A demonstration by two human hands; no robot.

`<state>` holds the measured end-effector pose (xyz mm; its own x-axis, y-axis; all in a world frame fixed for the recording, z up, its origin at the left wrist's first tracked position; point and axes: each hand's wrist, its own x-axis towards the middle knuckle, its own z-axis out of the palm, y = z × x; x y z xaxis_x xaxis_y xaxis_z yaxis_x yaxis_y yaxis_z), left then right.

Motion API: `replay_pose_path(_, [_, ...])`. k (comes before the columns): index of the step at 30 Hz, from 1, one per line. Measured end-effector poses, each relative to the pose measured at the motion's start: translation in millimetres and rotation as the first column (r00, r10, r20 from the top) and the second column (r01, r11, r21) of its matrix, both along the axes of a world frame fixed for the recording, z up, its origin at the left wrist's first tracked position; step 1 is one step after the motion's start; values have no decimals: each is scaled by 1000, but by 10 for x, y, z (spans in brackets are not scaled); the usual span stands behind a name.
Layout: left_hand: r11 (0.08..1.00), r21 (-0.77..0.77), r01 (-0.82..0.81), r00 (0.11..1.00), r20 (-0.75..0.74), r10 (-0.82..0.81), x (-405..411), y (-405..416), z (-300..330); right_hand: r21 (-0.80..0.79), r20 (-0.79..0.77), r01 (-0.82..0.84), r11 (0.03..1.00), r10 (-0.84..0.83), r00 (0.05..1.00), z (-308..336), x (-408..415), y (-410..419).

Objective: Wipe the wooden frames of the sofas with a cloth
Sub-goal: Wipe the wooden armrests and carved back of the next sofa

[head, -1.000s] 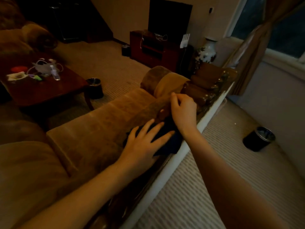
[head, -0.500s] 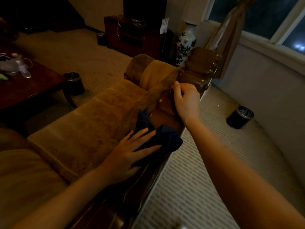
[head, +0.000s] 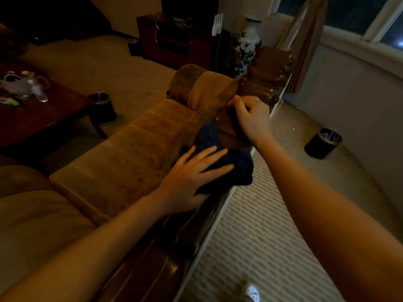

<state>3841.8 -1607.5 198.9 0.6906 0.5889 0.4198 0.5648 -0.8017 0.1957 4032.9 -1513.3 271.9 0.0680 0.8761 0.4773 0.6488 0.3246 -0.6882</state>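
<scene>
Sofa (head: 122, 162): tan patterned upholstery, back cushion running from 7 o'clock toward 1 o'clock; rolled bolster (head: 192, 83) at its far end

Wooden frame (head: 152, 258): dark polished rail along the sofa back, ending in a carved scroll (head: 268, 75) at 1 o'clock; glossy highlights near the bottom edge of view; its lower stretch partly covered by the forearms

Cloth (head: 237, 168): dark blue, bunched on top of the rail just right of centre, one fold hanging over the outer side

Left hand (head: 192, 175): fingers straight and spread, palm pressed flat on the cloth

Right hand (head: 250, 120): at 12 to 1 o'clock of the cloth, fingers curled, pinching the edge of the tan fabric strip (head: 209, 107) where it meets the scroll; fingertips hidden behind the knuckles

Floor: pale ribbed carpet (head: 261, 225); black waste bin (head: 322, 143) at 3 o'clock; second black bin (head: 102, 105) at 10 o'clock beside the table leg

Coffee table (head: 43, 114): dark red wood, at 9 to 10 o'clock, carrying blurred small clutter and a clear bottle (head: 40, 94)

Far wall, 12 o'clock: dark red cabinet (head: 174, 42), blue-and-white vase (head: 246, 46), white comb-like item (head: 218, 23) too small to identify

Window (head: 359, 18) and tan curtain (head: 305, 44) at 1 to 2 o'clock, both cut off by the top edge

White shoe (head: 251, 292) at 6 o'clock, partly cropped

Room dim; upper left corner too dark to make out
</scene>
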Motion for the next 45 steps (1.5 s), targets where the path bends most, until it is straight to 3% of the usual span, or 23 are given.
replay_pose_path(4, [995, -97, 21, 999, -38, -25, -333, -86, -162, 54, -43, -73, 996, 75, 996, -90, -92, -564])
replay_pose_path(7, [955, -289, -63, 978, 173, 117, -120, -150, -77, 19, -136, -119, 993, 120, 983, -258, -124, -1065])
replay_pose_path(10, [839, -513, -180, 818, 396, 418, 332, -187, 276, -91, -234, -142, 986, 117, 965, -337, -159, -1218])
replay_pose_path(11, [772, -625, -117, 734, 470, 491, 485, -194, 435, -125, -260, -164, 979, 127, 957, -323, -176, -1206])
replay_pose_path(12, [692, -721, 50, 632, 559, 537, 623, -194, 580, -135, -303, -182, 974, 134, 944, -300, -184, -1173])
replay_pose_path(14, [529, -712, 462, 407, 700, 587, 855, -187, 804, -122, -429, -143, 982, 77, 900, -214, -158, -1082])
replay_pose_path(15, [455, -679, 576, 340, 705, 623, 918, -152, 856, -120, -468, -91, 989, 25, 883, -150, -122, -1032])
replay_pose_path(16, [391, -662, 639, 319, 691, 649, 959, -104, 880, -122, -459, -33, 992, -27, 888, -88, -74, -974])
replay_pose_path(18, [304, -693, 654, 364, 640, 677, 967, 15, 881, -97, -344, 38, 995, -70, 937, 11, 40, -826])
replay_pose_path(19, [328, -738, 590, 417, 626, 659, 952, 67, 887, -74, -275, 48, 996, -67, 959, 13, 104, -730])
replay_pose_path(20, [426, -771, 474, 502, 634, 589, 914, 124, 868, -53, -237, 51, 997, -62, 969, -10, 161, -640])
replay_pose_path(21, [616, -733, 290, 612, 637, 469, 863, 165, 867, -48, -254, 63, 997, -73, 965, -66, 213, -565])
replay_pose_path(22, [820, -568, 71, 736, 585, 341, 806, 203, 857, -54, -324, 90, 994, -103, 940, -136, 244, -521])
replay_pose_path(23, [942, -327, -80, 849, 472, 236, 746, 260, 788, -52, -424, 126, 991, -137, 895, -222, 244, -517])
replay_pose_path(24, [978, -127, -164, 918, 343, 198, 708, 307, 701, -45, -524, 163, 986, -162, 836, -301, 210, -552])
replay_pose_path(25, [976, -56, -212, 940, 260, 219, 693, 332, 620, -38, -602, 195, 980, -178, 778, -389, 142, -627])
replay_pose_path(29, [956, -82, -281, 934, 204, 292, 726, 282, 330, -150, -744, 228, 962, -262, 615, -983, -196, -1157])
replay_pose_path(33, [963, -104, -248, 916, 300, 268, 707, 292, 342, -330, -680, 253, 909, -416, 604, -1367, -283, -1198])
replay_pose_path(37, [958, -97, -272, 910, 298, 288, 740, 285, 328, -269, -621, 412, 871, -484, 617, -997, 45, -517])
replay_pose_path(40, [945, -151, -290, 870, 370, 326, 734, 283, 336, -257, -657, 422, 869, -478, 583, -873, 162, -300])
replay_pose_path(43, [946, -164, -281, 842, 430, 325, 724, 270, 315, -254, -695, 359, 898, -427, 578, -1101, -162, -809])
replay_pose_path(45, [948, -141, -284, 843, 434, 317, 731, 259, 313, -206, -674, 301, 931, -358, 646, -1294, -447, -1314])
